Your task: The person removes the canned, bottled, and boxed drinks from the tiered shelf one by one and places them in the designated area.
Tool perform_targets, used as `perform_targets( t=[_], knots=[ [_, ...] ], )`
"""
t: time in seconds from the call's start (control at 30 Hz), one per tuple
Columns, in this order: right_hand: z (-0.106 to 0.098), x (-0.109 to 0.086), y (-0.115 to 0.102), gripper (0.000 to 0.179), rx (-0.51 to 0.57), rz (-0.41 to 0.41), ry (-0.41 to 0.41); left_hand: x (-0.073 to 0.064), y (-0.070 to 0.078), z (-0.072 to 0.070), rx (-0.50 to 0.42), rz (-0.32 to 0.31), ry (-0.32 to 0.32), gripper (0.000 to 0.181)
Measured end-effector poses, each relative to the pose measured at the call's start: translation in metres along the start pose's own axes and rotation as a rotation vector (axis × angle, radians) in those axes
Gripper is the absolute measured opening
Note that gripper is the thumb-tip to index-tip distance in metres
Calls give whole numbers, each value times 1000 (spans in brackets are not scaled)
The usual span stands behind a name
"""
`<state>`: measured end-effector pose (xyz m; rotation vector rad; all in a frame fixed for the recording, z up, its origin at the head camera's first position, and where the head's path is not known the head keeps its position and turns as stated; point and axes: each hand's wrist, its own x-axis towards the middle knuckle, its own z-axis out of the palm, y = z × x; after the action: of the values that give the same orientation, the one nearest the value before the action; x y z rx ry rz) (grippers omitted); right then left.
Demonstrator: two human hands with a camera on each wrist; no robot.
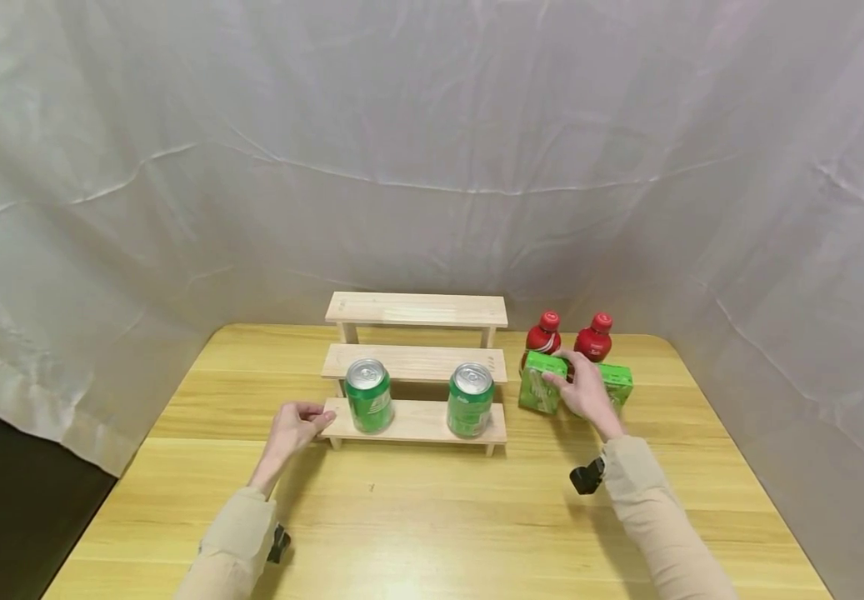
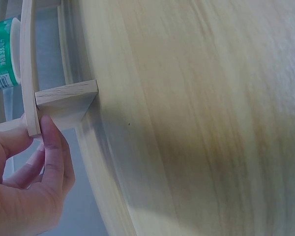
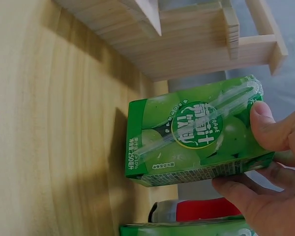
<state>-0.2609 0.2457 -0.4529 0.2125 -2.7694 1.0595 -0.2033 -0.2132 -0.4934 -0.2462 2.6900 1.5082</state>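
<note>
A green grape juice carton with a wrapped straw on its front is held by my right hand, thumb on the front and fingers around the side. In the head view the carton is beside the right end of a three-tier wooden shelf. My left hand pinches the left end of the lowest board, thumb above and fingers below. Two green cans stand on that lowest board, one toward each end.
Behind my right hand stand two red bottles, one at the left and one at the right. A second green carton is partly hidden by that hand. Pale curtains surround the wooden table.
</note>
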Motion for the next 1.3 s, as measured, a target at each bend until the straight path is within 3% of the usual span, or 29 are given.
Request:
perform_targets(
  t=[0.37, 0.63, 1.03, 1.3],
  knots=[
    [3, -3, 6, 37, 0, 18, -21, -1, 1, 1, -23, 16, 2, 35],
    [-2, -7, 8, 46, 59, 70, -78, -1, -1, 0, 4, 9, 6, 36],
    [5, -21, -11, 51, 136, -24, 71, -1, -1, 1, 4, 10, 5, 35],
    [20, -33, -29, 50, 307, -90, 48, -1, -1, 2, -5, 10, 5, 34]
  ],
)
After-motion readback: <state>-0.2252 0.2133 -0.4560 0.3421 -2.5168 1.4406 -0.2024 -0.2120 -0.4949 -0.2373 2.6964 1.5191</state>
